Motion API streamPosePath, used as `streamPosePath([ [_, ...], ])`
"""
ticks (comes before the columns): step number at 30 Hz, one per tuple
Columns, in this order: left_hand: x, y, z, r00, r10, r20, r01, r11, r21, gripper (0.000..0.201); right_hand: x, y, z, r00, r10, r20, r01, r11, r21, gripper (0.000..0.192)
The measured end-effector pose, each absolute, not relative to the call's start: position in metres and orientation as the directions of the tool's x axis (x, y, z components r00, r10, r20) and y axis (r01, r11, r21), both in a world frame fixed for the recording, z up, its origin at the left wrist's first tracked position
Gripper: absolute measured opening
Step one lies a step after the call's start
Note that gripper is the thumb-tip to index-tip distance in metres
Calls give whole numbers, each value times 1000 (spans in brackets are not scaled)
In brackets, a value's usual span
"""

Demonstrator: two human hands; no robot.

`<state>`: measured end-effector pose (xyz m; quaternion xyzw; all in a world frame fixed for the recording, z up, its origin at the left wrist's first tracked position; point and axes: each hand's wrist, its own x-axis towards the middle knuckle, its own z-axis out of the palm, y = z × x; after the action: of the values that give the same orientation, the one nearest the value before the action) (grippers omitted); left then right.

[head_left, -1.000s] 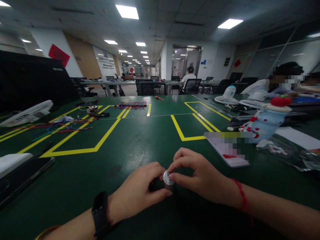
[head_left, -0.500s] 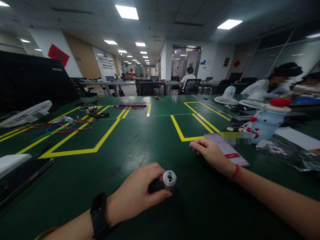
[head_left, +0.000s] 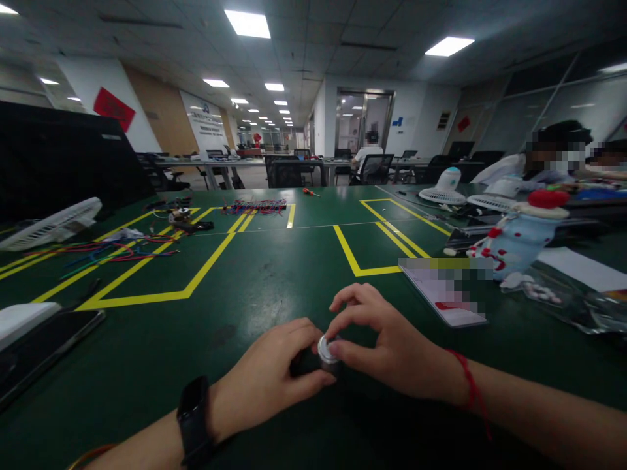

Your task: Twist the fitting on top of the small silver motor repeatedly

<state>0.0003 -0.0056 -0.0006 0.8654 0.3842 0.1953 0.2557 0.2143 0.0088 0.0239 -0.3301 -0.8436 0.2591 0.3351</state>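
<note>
A small cylindrical metal motor [head_left: 323, 351] stands upright just above the near part of the green table [head_left: 259, 274], its silver end facing up. My left hand [head_left: 264, 375] is closed around its side, thumb in front and fingers behind. From the right, my right hand [head_left: 392, 346] reaches over with thumb and forefinger pinched at the motor's top end. Its other fingers are curled loosely above. The fingertips cover the centre of the top, so the shaft is hidden and I cannot tell whether a small part is between them.
A phone [head_left: 445, 297] lies right of my hands, beside a blue cup-shaped thing [head_left: 524, 238] with a red top. Loose wires [head_left: 132, 248], a wire bundle [head_left: 255, 207], a screwdriver [head_left: 310, 192] and a white fan [head_left: 443, 188] lie farther off. Another dark phone [head_left: 53, 346] is at left.
My right hand has moved left and toward me, from beside the phone to the motor's top, where thumb and forefinger now pinch. My left hand keeps its hold on the motor.
</note>
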Motion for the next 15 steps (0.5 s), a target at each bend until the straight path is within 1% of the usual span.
streamPosePath([
  [2,0,-6,-1,628,765,146,565,-576,591,15,212,9,26,-528,747,404,364,629,-687,5],
  [4,0,-6,0,626,767,144,569,-575,589,15,218,14,26,-484,785,387,357,580,-732,7],
  [6,1,-6,2,624,769,137,574,-570,588,15,228,19,24,-487,810,326,374,531,-760,9],
  [8,1,-6,3,623,771,132,578,-568,586,15,239,23,19,-559,798,228,402,500,-767,10],
  [11,1,-6,3,626,770,127,581,-568,583,15,247,23,9,-660,739,139,444,532,-722,12],
  [15,0,-7,1,629,769,115,577,-561,594,15,247,20,2,-691,713,114,506,591,-629,14],
])
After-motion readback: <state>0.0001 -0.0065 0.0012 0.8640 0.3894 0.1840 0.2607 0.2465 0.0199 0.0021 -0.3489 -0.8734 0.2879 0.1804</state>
